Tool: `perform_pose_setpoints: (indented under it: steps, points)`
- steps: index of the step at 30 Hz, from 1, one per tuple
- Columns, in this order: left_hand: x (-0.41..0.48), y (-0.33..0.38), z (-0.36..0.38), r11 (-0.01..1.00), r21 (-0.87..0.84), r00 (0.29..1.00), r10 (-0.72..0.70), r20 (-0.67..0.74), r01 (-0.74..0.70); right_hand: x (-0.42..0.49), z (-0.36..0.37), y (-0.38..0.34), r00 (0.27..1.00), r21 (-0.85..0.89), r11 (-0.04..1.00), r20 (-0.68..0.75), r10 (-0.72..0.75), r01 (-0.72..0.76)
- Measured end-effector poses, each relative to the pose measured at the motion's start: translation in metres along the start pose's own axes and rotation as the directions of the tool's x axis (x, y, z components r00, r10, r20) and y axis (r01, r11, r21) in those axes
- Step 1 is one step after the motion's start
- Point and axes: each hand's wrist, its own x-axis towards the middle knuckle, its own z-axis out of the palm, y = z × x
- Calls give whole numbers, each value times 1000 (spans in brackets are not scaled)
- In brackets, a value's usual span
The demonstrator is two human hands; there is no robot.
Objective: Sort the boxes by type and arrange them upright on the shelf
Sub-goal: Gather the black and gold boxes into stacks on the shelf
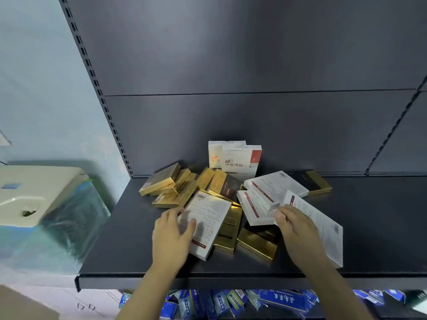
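Note:
A jumble of flat boxes lies on the dark shelf (129, 250). Two white boxes (240, 162) stand upright against the back panel. Several gold boxes (171, 183) lie piled to the left and more gold ones (256, 244) at the front. My left hand (172, 234) rests on a white box (208, 220) lying face down, thumb over its near-left edge. My right hand (293, 225) has its fingers on the edge of a white box (256, 211) in the middle. Another white box (323, 229) lies to the right of that hand.
A gold and black box (316, 181) lies at the back right. A beige plastic device (34, 195) on wrapped blue material stands left of the shelf. Several blue boxes (231, 301) fill the lower shelf. The perforated upright (92, 77) borders the shelf's left side.

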Motion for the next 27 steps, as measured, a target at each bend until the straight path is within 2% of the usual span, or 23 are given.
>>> perform_pose_setpoints:
  steps: [2,4,9,12,20,25,27]
  points:
    - [-1,-2,0,990,71,992,-124,12,123,3,5,6,1000,-139,990,-3,-17,17]
    - [-4,-5,0,980,98,983,-181,40,176,0,10,8,999,-162,987,30,27,-22]
    - [-2,-9,-1,964,73,962,-262,74,257,-6,17,-1,1000,-124,992,1,31,-31]
    - [-1,-14,0,959,3,953,-283,110,285,-17,29,-15,998,-116,991,19,-63,65]
    - [3,-16,-8,966,-96,962,-223,158,239,-32,72,-57,942,-13,975,261,-213,224]
    - [4,-24,-17,973,-171,968,-118,223,158,-19,95,-71,928,2,978,316,-199,209]
    - [4,-22,-17,965,-230,959,-59,277,125,-11,105,-72,927,-75,967,311,-209,243]
